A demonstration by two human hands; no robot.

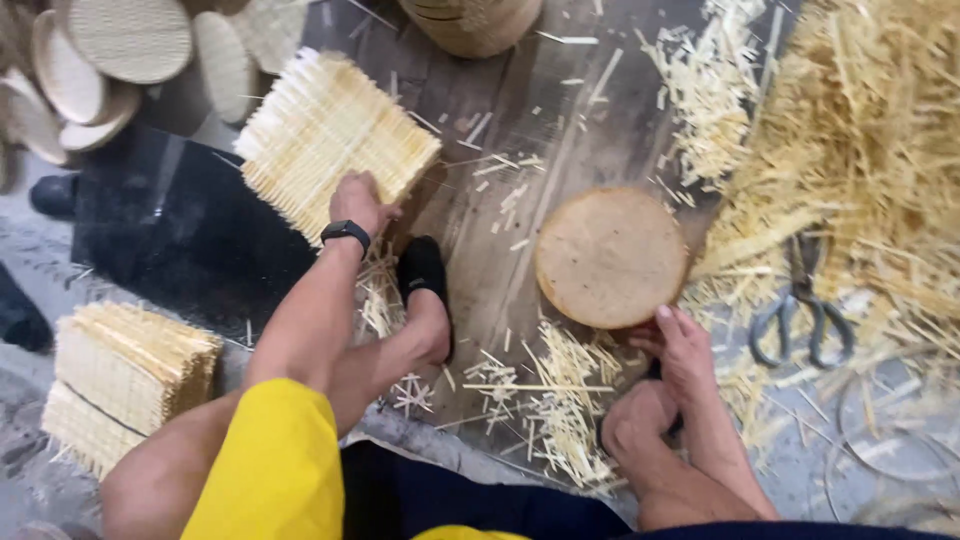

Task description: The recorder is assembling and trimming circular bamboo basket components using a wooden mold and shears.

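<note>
Left hand (357, 203) clamped on edge of square woven pale-bamboo mat (330, 140), tilted up off dark wooden floor (500, 270). Right hand (683, 345) fingertips steadying round wooden disc (610, 257) lying flat; closure probably loose.

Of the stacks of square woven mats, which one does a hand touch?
The fanned stack of square woven mats at upper centre; the left hand rests on its near edge. The other stack, at lower left, is untouched.
</note>
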